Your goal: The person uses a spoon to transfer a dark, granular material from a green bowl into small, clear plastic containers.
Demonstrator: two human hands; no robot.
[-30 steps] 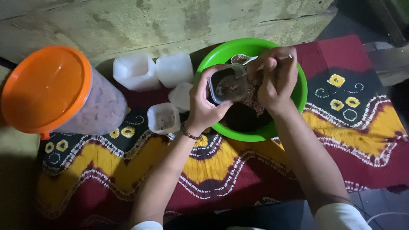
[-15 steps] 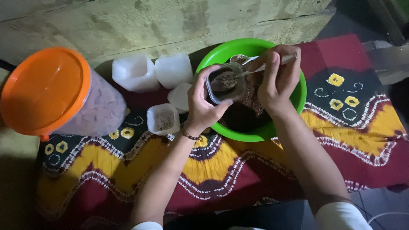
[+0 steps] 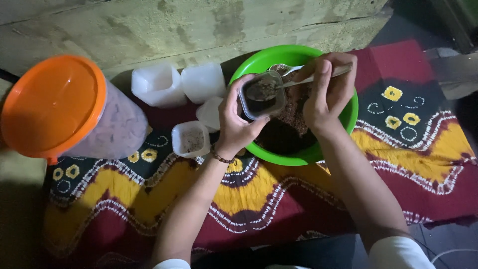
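- Seen from above, a person's two bare hands work over a bright green bowl (image 3: 343, 122) that holds a dark, crumbly brown mixture.
- The left hand (image 3: 234, 122) has its fingers curled closed around a small clear plastic cup (image 3: 262, 94), holding it above the near-left part of the bowl. The cup is partly filled with the same dark mixture.
- The right hand (image 3: 326, 92) has its fingers pinched shut on the handle of a metal spoon (image 3: 284, 85). The spoon lies nearly level, its scoop resting inside the mouth of the cup.
- A thin beaded bracelet (image 3: 222, 158) circles the left wrist.
- The bowl sits on a patterned cloth (image 3: 149, 199) of dark red and yellow with white dotted lines.
- Left of the bowl, on the cloth, stand several small translucent white containers (image 3: 203, 82); the nearest one (image 3: 190, 139) is open, just beside the left wrist, with a little dark residue inside.
- Far left stands a large clear jar with an orange lid (image 3: 50, 104).
- A rough concrete wall (image 3: 199, 25) runs along the top.
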